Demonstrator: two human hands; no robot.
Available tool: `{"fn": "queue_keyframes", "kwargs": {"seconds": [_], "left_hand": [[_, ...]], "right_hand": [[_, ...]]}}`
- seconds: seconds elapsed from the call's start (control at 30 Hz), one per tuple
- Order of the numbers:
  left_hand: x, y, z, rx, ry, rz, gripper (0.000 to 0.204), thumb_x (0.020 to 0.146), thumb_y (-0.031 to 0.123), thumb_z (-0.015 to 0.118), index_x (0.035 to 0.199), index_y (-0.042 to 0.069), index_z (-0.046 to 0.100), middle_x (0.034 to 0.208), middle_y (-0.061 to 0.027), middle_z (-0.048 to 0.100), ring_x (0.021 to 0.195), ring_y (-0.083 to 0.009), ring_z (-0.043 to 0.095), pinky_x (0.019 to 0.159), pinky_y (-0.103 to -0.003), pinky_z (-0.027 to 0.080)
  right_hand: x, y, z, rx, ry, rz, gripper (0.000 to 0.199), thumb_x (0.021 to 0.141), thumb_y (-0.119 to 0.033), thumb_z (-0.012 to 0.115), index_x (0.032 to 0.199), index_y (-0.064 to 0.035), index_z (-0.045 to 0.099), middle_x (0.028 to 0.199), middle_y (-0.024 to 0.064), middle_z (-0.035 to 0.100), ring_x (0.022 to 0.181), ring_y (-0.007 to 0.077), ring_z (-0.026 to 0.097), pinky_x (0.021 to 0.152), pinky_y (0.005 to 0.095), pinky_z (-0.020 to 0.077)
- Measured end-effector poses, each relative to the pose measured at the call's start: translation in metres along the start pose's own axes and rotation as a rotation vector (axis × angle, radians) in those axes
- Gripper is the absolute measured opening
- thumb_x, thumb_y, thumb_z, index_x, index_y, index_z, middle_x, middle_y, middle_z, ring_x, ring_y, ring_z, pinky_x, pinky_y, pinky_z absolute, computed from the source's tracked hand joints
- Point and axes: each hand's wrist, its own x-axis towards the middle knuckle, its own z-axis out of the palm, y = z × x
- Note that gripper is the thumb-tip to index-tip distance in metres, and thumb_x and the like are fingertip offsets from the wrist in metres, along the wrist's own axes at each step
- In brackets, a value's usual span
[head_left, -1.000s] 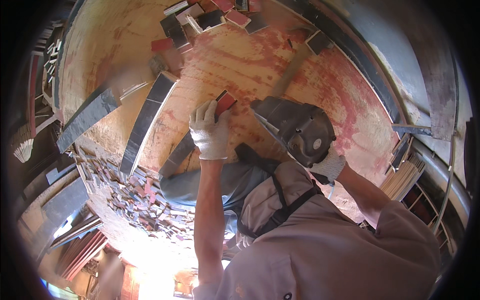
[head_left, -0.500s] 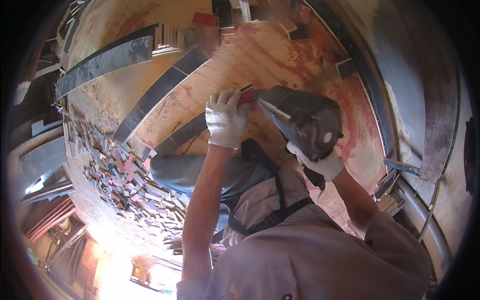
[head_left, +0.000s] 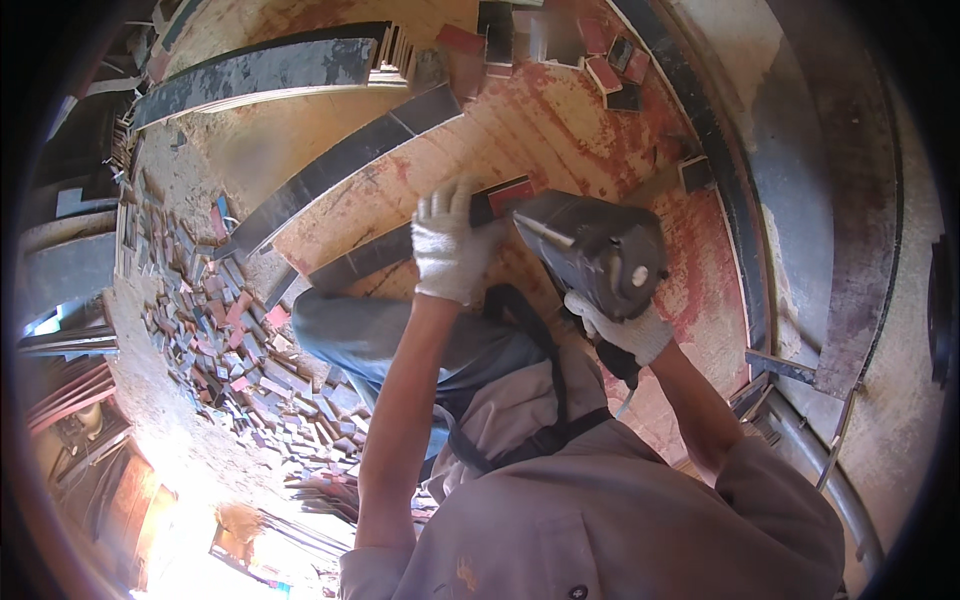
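My right hand (head_left: 632, 332), in a white glove, is closed round the handle of a bulky black power tool (head_left: 592, 250); its exact kind is unclear. The tool's narrow end points toward a small red block (head_left: 512, 196) at the end of a dark curved strip (head_left: 375, 258). Just left of that block, my left hand (head_left: 447, 245), also gloved, is raised with its fingers stretched out and somewhat blurred. It covers part of the dark strip, and I see nothing held in it. Both strip and block lie on a stained wooden board (head_left: 530, 120).
Another dark curved strip (head_left: 350, 165) lies beyond, with a larger curved piece (head_left: 260, 75) farther left. Loose red and black blocks (head_left: 605, 75) sit at the far side. A heap of wood offcuts (head_left: 240, 340) covers the floor at left. A long dark curved edge (head_left: 735, 190) runs along the right.
My left hand has lifted off the red block, its fingers now stretched out. The power tool has shifted slightly down in the picture, still in my right hand. The whole view has turned a little.
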Motion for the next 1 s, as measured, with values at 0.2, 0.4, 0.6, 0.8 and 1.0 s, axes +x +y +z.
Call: {"fn": "queue_keyframes", "kwargs": {"seconds": [0.2,0.4,0.6,0.8,1.0], "left_hand": [[-0.018,-0.047,-0.033,0.203,-0.152,0.019,0.074,0.064,0.029,0.094,0.132,0.012,0.072,0.121,-0.0123,0.068,0.112,-0.0362,0.063,0.099,-0.050,0.051],[0.005,-0.055,-0.045,0.218,-0.329,0.107,0.058,0.069,0.026,0.092,0.121,0.007,0.075,0.111,-0.0148,0.066,0.107,-0.0378,0.062,0.093,-0.051,0.052],[0.015,-0.050,-0.053,0.257,-0.438,0.154,0.058,0.071,0.028,0.091,0.122,0.006,0.073,0.110,-0.0153,0.064,0.106,-0.0381,0.063,0.092,-0.051,0.053],[0.009,-0.055,-0.056,0.198,-0.433,0.139,0.060,0.073,0.031,0.090,0.124,0.007,0.072,0.113,-0.0162,0.064,0.109,-0.0380,0.063,0.093,-0.050,0.053],[-0.010,-0.080,-0.084,0.482,-0.431,0.054,0.063,0.071,0.034,0.091,0.126,0.009,0.073,0.113,-0.0152,0.066,0.110,-0.0369,0.065,0.089,-0.049,0.056]], "right_hand": [[-0.009,-0.013,-0.011,-0.132,-0.100,0.096,0.057,0.101,-0.034,0.069,0.152,-0.0146,0.053,0.152,0.0081,0.061,0.142,0.0287,0.056,0.120,0.0480,0.0440],[-0.039,0.029,-0.010,0.575,0.062,0.176,0.061,0.103,-0.028,0.065,0.156,-0.0064,0.043,0.156,0.0129,0.055,0.145,0.0274,0.054,0.120,0.0480,0.0480],[-0.056,0.045,-0.006,0.507,0.138,0.352,0.070,0.091,-0.015,0.081,0.150,-0.0020,0.046,0.148,0.0132,0.062,0.134,0.0257,0.063,0.113,0.0422,0.0544],[-0.055,0.059,0.006,0.334,0.208,0.314,0.062,0.090,-0.022,0.085,0.140,-0.0022,0.054,0.126,0.0137,0.072,0.110,0.0192,0.073,0.089,0.0349,0.0612],[-0.051,0.027,-0.020,0.442,0.087,0.431,0.034,0.092,-0.025,0.083,0.114,-0.0031,0.069,0.089,0.0060,0.076,0.063,0.0154,0.071,0.060,0.0353,0.0581]]}}
